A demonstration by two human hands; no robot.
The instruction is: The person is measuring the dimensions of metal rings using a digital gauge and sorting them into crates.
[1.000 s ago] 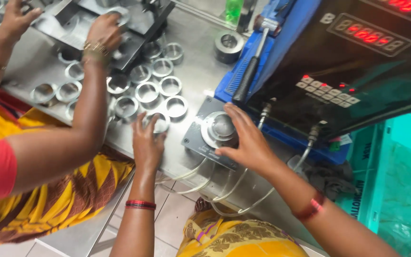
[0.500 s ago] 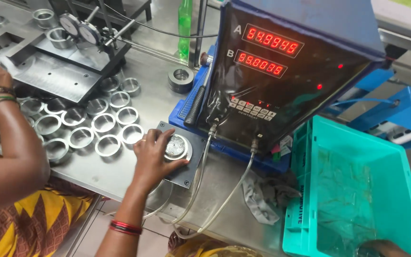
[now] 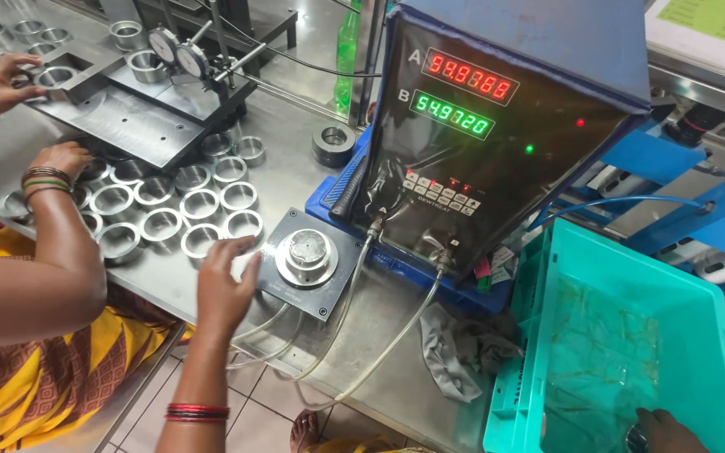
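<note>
My left hand (image 3: 221,289), fingers spread and holding nothing, hovers at the left edge of a dark square gauge base (image 3: 295,281). A round metal plug (image 3: 308,250) stands on the base with no ring over it. Just beyond my fingertips lies a steel ring (image 3: 243,223), the nearest of several rings (image 3: 157,193) set out in rows on the steel table. My right hand (image 3: 666,429) is low inside a teal plastic crate (image 3: 547,277) at the frame's bottom edge; most of it is cut off.
A black readout box (image 3: 505,143) with red and green digits stands behind the gauge, with hoses running to it. A co-worker's hands (image 3: 59,159) (image 3: 0,84) work at the rings and a dial-gauge fixture (image 3: 174,50). A grey cloth (image 3: 459,346) and a green bottle (image 3: 347,42) are nearby.
My left hand has come off the gauge plug and shifted left toward the rings. The ring that was on the plug is gone. My right hand stays down in the crate.
</note>
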